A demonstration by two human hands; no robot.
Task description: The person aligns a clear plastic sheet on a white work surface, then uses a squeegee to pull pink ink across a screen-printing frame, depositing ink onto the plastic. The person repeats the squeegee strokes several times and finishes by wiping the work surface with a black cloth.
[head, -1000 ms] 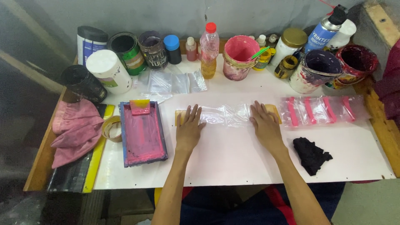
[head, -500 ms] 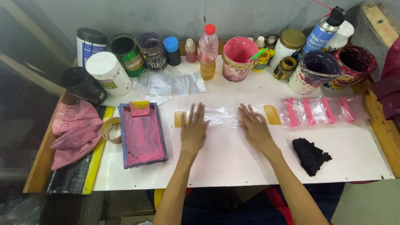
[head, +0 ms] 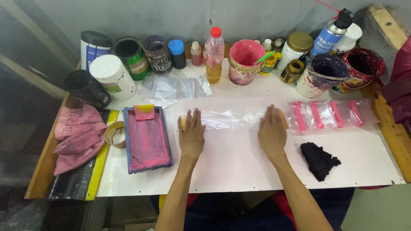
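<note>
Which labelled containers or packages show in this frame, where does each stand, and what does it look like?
Spray can: back right, blue cylinder, black nozzle.
White tub: back left, round, white lid, partly green label.
Green tin: back left, open, green label.
Blue-white can: far back left, dark lid.
Clear bags: flat, in front of the tins.
Clear bag: flat between left hand and right hand.

bag (head: 231, 119): clear glossy plastic film, lying crinkled at frame centre
desk (head: 239, 167): smooth matt white board, wooden edging
rag (head: 319, 159): black matt cloth, lower right
cloth (head: 77, 137): pink, soft, left
</note>
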